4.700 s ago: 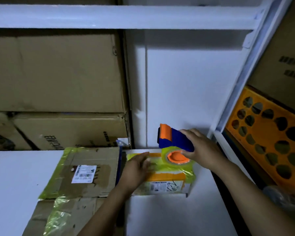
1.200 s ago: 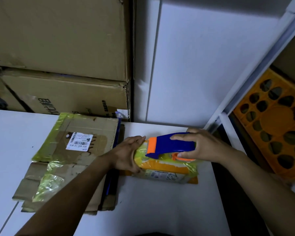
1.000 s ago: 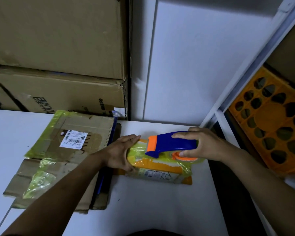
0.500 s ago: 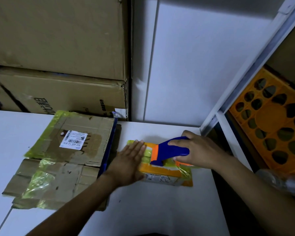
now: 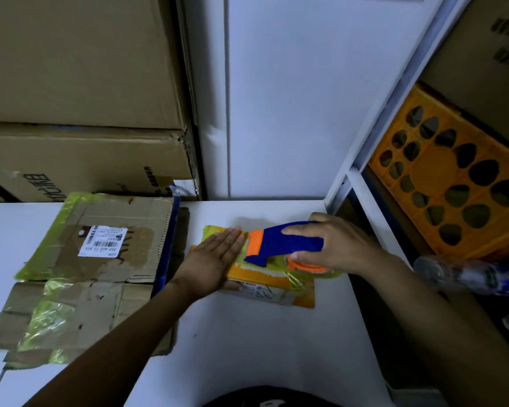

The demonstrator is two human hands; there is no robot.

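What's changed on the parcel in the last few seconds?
The tape dispenser, raised on its roll at first, has been tipped down flat along the parcel top. The left hand, at the parcel's left end a second ago, now presses flat on top, fingers straight. Unchanged: the right hand keeps its grip on the dispenser; parcel and flattened cardboard lie where they were on the table.

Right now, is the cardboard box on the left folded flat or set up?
Folded flat: the cardboard box lies collapsed on the white table, its label facing up.
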